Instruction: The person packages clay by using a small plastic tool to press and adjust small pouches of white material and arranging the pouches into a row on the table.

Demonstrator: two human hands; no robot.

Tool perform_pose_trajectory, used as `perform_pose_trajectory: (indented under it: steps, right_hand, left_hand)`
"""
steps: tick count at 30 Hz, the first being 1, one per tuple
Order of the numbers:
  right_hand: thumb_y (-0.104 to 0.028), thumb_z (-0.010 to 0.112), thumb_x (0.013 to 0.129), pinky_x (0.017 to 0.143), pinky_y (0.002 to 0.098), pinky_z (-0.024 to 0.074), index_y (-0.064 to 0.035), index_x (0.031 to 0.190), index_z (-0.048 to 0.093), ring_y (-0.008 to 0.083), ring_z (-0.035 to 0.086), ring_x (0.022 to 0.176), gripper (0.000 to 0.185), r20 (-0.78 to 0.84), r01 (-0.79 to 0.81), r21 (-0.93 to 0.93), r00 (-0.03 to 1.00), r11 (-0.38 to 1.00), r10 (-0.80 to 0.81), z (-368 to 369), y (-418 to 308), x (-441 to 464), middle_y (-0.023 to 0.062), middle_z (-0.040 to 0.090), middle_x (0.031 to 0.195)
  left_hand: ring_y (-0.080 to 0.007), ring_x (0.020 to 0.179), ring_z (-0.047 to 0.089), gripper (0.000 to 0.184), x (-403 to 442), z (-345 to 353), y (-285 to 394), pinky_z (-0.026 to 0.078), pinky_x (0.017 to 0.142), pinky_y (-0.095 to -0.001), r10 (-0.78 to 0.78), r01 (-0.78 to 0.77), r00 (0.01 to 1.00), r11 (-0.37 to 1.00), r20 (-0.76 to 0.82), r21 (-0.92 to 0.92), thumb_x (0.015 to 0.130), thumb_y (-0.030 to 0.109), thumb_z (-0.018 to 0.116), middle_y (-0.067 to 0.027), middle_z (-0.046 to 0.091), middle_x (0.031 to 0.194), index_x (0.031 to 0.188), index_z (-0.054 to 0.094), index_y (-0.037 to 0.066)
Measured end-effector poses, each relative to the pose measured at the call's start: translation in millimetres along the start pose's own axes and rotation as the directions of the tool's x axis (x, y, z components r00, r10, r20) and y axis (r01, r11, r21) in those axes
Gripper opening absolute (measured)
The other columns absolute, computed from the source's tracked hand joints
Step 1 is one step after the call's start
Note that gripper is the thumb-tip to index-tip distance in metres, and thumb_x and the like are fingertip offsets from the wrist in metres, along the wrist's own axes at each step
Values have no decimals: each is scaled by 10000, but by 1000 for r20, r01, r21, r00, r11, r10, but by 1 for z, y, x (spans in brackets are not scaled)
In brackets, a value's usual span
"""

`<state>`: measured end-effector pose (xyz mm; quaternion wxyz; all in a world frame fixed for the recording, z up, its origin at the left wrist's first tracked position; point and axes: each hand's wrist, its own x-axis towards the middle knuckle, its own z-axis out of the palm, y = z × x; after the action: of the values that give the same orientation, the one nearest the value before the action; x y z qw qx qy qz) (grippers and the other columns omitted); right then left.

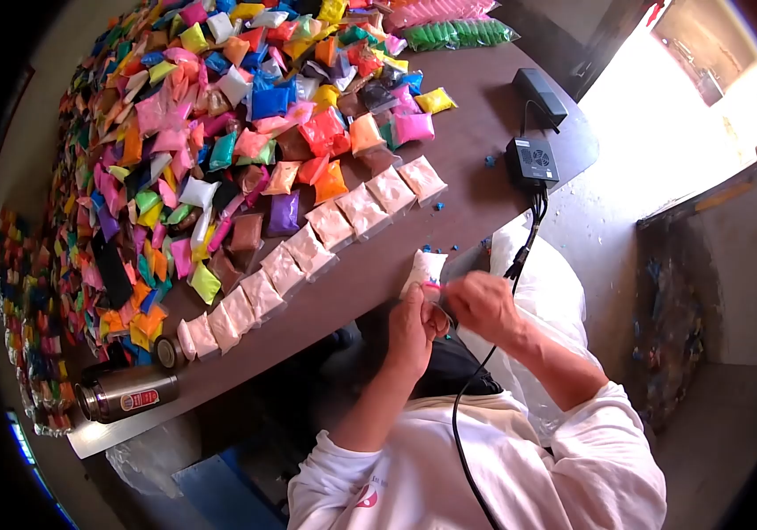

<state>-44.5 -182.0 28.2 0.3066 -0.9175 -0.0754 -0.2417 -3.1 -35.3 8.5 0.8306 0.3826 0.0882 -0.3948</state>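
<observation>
A small white packet (427, 268) is upright at the table's front edge. My left hand (414, 325) is closed on its lower part, thumb pointing up. My right hand (483, 306) is closed just to the right, its fingertips close to the packet. A thin pinkish-red strip (431, 286) shows between the two hands; what it belongs to is unclear. What the right fingers pinch is hidden. Beyond the hands, a slanting row of pale peach packets (330, 225) lies flat on the brown table (475, 115).
A large heap of coloured packets (166, 132) covers the table's left and back. A steel flask (131, 393) lies at the left corner. A black box with a fan (533, 161) sits on the right edge, its cable (467, 389) running across my front. White plastic sacking (555, 291) is right of my lap.
</observation>
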Motion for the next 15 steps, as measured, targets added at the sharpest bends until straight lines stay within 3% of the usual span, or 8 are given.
perform_pose_trajectory:
  steps: [3,5,7,8,11,13,15]
  right_hand:
    - [71,619,672,470,340,438,-55,744,548,254,545,536,162,-239,-166,-18,958,986,157,0,16,4,88,506,609]
    - [55,629,674,473,335,437,-47,752,552,256,546,545,150,-212,-142,4,967,990,140,-2,3,1,92,504,614]
    - [38,646,679,477,328,440,-50,762,560,252,553,557,147,-32,50,52,998,997,-48,1,-2,0,88,515,629]
    - [26,655,675,479,329,443,-57,778,570,247,555,564,157,-19,54,-38,998,998,-54,2,13,-4,79,521,643]
    - [31,640,681,487,337,448,-66,797,582,248,555,570,163,-202,-111,-72,975,991,94,-3,15,4,70,530,649]
    - [35,639,694,493,327,452,-60,783,573,259,559,561,146,-42,76,-12,996,997,-77,0,5,-4,77,544,641]
    - [37,640,696,497,324,455,-59,771,564,265,558,546,143,-8,70,43,998,997,-70,1,4,0,81,546,631]
  left_hand:
    - [-179,476,426,475,-2,8,3,373,511,-324,55,-49,995,997,-84,67,938,431,484,-42,410,495,593,357,132]
    - [-175,475,423,484,-7,7,1,374,505,-325,74,-63,993,992,-95,111,938,438,483,-47,427,511,590,362,123]
    - [-161,489,453,491,-6,3,0,367,498,-289,69,-61,995,990,-67,126,943,450,468,-56,456,524,588,358,130]
    - [-147,504,484,498,-5,2,-1,360,491,-252,68,-62,997,989,-41,136,948,462,453,-65,484,537,585,354,136]
    - [-145,508,484,505,-8,7,2,359,494,-250,78,-71,996,984,-36,166,944,466,464,-62,475,534,579,347,137]
    - [-141,508,480,510,-10,4,-2,351,491,-249,88,-78,994,984,-58,160,943,471,464,-59,470,533,577,344,136]
    - [-136,508,477,516,-7,6,0,343,487,-248,109,-99,993,984,-55,151,942,476,464,-56,466,532,574,341,135]
